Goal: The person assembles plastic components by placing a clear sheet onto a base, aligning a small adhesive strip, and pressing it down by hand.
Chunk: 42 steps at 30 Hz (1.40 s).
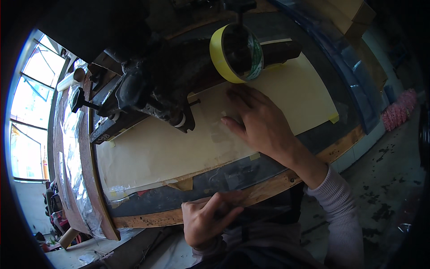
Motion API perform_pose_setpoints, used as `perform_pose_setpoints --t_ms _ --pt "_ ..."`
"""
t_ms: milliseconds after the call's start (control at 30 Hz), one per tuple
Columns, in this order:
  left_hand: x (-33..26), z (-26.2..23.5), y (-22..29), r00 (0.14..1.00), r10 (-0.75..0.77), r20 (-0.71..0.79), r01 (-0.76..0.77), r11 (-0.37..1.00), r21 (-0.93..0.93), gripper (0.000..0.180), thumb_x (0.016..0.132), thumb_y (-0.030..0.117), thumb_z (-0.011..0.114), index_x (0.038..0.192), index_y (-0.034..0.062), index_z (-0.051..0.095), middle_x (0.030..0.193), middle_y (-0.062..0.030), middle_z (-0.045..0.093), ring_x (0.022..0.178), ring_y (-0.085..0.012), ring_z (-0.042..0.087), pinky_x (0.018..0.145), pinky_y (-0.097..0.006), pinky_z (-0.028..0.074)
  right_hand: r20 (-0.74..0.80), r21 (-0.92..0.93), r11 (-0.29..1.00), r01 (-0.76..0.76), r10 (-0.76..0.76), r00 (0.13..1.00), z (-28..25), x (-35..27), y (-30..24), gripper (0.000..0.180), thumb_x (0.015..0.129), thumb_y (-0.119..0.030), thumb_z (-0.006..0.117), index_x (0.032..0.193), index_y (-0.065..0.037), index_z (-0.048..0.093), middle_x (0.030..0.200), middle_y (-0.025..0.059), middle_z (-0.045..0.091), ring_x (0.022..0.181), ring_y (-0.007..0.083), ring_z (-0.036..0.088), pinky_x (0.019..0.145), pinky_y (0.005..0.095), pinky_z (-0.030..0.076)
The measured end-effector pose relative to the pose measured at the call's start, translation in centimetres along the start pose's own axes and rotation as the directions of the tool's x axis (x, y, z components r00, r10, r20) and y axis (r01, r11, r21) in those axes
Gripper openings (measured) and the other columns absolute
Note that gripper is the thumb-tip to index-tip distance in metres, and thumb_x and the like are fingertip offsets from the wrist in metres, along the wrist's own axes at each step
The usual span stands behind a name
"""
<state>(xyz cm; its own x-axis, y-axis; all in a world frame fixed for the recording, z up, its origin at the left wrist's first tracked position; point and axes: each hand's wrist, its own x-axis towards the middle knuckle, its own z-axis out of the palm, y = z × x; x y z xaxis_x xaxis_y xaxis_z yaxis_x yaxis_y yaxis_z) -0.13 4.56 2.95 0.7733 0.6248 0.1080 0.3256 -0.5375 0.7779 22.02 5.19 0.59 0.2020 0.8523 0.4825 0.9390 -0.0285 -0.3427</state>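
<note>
My right hand [268, 125] lies on a long cream sheet [170, 143], palm down, with its fingers stretched forward and the thumb apart. Small yellow tape pieces [333, 118] sit along the sheet's edges. Just beyond my fingertips, a roll of yellow tape [221, 54] hangs around a dark knob post. At the wooden front edge [159, 219] of the dark work surface is my left hand [208, 219]. Its index finger and thumb point right with a gap between them, and nothing shows there; the other fingers are curled and partly hidden.
A dark clamp mechanism [148, 89] with knobs and a long bar [277, 54] stands over the sheet's far side. To the left is a plastic-covered board [74, 161] beside a window. Blue plastic film [331, 58], a cardboard box [345, 13] and a pink fluffy thing [399, 110] lie at right.
</note>
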Motion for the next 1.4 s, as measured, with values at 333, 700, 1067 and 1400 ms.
perform_pose_setpoints --t_ms 333,700,1067,1400 --pt "0.0 -0.2 0.1 1.000 -0.017 0.007 0.017 1.000 0.008 0.032 0.066 0.016 0.081 0.097 0.0140 0.070 0.051 0.0046 0.054 0.045 -0.0098 0.055 0.044 -0.025 0.042 0.028 -0.003 1.000 -0.004 0.004 1.000 0.1 0.1 0.0 0.046 0.087 -0.028 0.063 0.119 0.003 0.055 0.119 0.0182 0.059 0.116 0.0322 0.053 0.097 0.0397 0.046" --pt "-0.1 -0.3 0.1 1.000 -0.021 0.019 0.021 1.000 0.016 0.033 0.065 0.016 0.081 0.096 0.0128 0.070 0.053 0.0040 0.056 0.046 -0.0102 0.056 0.045 -0.025 0.043 -0.019 0.005 1.000 0.008 -0.008 1.000 0.0 0.1 -0.3 0.041 0.086 -0.025 0.062 0.112 0.007 0.057 0.115 0.0196 0.060 0.113 0.0294 0.053 0.101 0.0361 0.042" --pt "0.1 -0.5 1.0 0.999 -0.031 0.037 0.029 0.999 0.043 0.032 0.066 0.010 0.081 0.096 0.0065 0.069 0.056 -0.0014 0.061 0.050 -0.0123 0.060 0.052 -0.024 0.047 0.118 0.183 0.983 0.019 -0.041 0.992 -4.9 -4.3 -3.2 0.031 0.086 -0.016 0.063 0.110 0.004 0.061 0.113 0.0184 0.062 0.111 0.0289 0.058 0.098 0.0434 0.043" --pt "-0.2 -0.3 0.2 1.000 0.026 -0.016 -0.025 0.998 0.057 0.030 0.073 0.021 0.078 0.100 0.0152 0.069 0.052 0.0049 0.056 0.045 -0.0105 0.057 0.045 -0.025 0.044 0.087 0.231 0.966 -0.115 0.097 0.991 -5.5 -9.4 -5.6 0.027 0.087 -0.017 0.064 0.108 -0.001 0.065 0.118 0.0138 0.063 0.117 0.0266 0.056 0.097 0.0430 0.045"
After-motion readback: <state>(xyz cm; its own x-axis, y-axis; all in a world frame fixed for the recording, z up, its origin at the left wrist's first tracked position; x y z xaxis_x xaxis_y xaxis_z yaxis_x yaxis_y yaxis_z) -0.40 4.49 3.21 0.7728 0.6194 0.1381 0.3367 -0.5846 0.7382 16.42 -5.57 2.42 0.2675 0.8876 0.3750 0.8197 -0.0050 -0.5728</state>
